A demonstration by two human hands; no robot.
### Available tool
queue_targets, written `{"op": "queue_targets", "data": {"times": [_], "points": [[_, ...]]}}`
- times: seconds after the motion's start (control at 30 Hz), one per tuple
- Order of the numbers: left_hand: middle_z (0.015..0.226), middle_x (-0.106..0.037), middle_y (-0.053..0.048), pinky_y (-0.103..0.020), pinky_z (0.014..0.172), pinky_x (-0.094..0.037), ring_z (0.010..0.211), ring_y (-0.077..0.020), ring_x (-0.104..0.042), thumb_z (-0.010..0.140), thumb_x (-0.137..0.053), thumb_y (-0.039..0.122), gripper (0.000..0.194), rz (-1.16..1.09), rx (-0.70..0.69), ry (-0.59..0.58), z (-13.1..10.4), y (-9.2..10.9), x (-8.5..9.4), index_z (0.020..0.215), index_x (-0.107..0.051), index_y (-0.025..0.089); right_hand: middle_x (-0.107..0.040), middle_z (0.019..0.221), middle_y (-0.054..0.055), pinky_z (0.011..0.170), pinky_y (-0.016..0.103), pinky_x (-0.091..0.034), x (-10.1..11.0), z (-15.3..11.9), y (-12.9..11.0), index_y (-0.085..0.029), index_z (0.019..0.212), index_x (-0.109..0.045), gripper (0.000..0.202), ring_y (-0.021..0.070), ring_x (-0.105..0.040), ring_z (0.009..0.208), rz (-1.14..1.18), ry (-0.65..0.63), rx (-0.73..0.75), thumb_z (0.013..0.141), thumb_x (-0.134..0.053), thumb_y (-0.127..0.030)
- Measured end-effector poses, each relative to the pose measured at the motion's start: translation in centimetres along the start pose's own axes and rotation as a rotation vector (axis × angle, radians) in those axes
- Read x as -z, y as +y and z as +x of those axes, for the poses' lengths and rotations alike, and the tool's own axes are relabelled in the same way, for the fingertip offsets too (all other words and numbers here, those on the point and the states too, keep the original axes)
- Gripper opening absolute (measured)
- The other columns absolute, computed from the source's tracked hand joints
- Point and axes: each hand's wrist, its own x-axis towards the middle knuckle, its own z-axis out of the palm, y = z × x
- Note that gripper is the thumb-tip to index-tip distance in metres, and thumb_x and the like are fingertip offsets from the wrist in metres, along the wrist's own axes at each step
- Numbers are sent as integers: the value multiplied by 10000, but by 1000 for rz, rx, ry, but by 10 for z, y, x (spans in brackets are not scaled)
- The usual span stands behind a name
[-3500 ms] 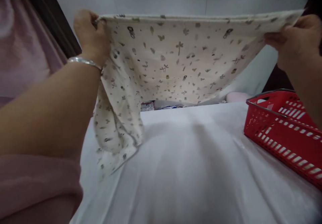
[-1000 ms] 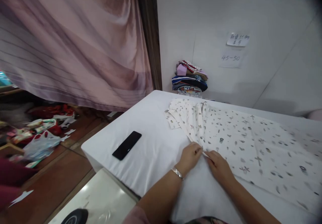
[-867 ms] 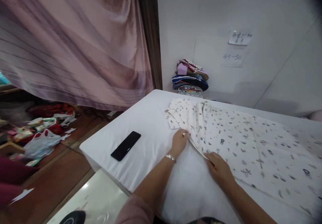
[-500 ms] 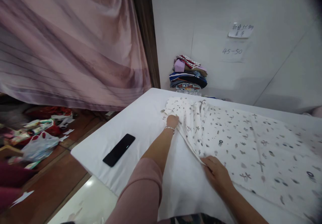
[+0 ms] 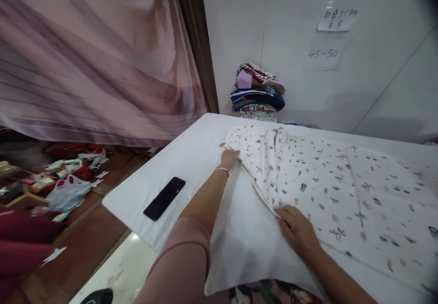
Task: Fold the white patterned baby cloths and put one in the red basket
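A white printed cloth (image 5: pixel 318 181) with small grey-brown motifs lies across the right side of the white-covered table (image 5: pixel 191 158). Its left part is bunched into upright folds. My left hand (image 5: pixel 229 158), a bracelet at the wrist, is closed on the cloth's near edge close to its left corner. Farther right along that same edge, my right hand (image 5: pixel 294 224) pinches the fabric between thumb and fingers. The edge runs slanting between both hands. To the left of my left arm lies a black phone (image 5: pixel 164 198), flat on the table.
Folded fabrics (image 5: pixel 258 92) are stacked at the table's far side against the wall. A pink curtain (image 5: pixel 102 58) hangs at the left. Plastic bags (image 5: pixel 68 192) and clutter lie on the floor below it. Paper notes (image 5: pixel 323 53) are stuck on the wall.
The head view has shifted slightly. My left hand has moved a little left along the cloth's corner and its edge is drawn out. My right hand keeps its grip.
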Motion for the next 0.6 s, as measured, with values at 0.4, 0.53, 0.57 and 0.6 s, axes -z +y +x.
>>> {"op": "queue_targets", "data": {"times": [0.4, 0.53, 0.57, 0.6], "points": [[800, -679, -105, -246, 703, -430, 851, -220, -623, 753, -575, 503, 370, 114, 6, -88, -27, 5, -12, 714, -653, 143, -643, 979, 76, 783, 363, -515, -4, -2, 4, -229, 1033, -663, 298, 226, -591, 929, -37, 43, 3, 881, -412, -280], [702, -663, -89, -268, 656, -438, 728, -211, -619, 719, -614, 491, 355, 95, 13, -192, -38, 7, -15, 621, -637, 150, -634, 963, 76, 773, 354, -507, -4, -3, 4, -217, 1036, -658, 301, 219, -585, 911, -45, 20, -3, 884, -403, -263], [660, -652, -81, -271, 646, -438, 684, -202, -611, 716, -618, 486, 359, 85, 10, -220, -41, 8, -15, 582, -627, 153, -633, 958, 76, 773, 353, -505, -3, -2, 4, -216, 1036, -657, 301, 217, -583, 907, -43, 15, -2, 883, -401, -258], [615, -636, -71, -274, 641, -438, 646, -192, -601, 713, -625, 473, 359, 76, 7, -242, -43, 9, -15, 543, -614, 157, -632, 956, 75, 776, 353, -503, -3, -2, 3, -217, 1035, -656, 300, 217, -581, 906, -42, 13, -1, 882, -400, -252]]}}
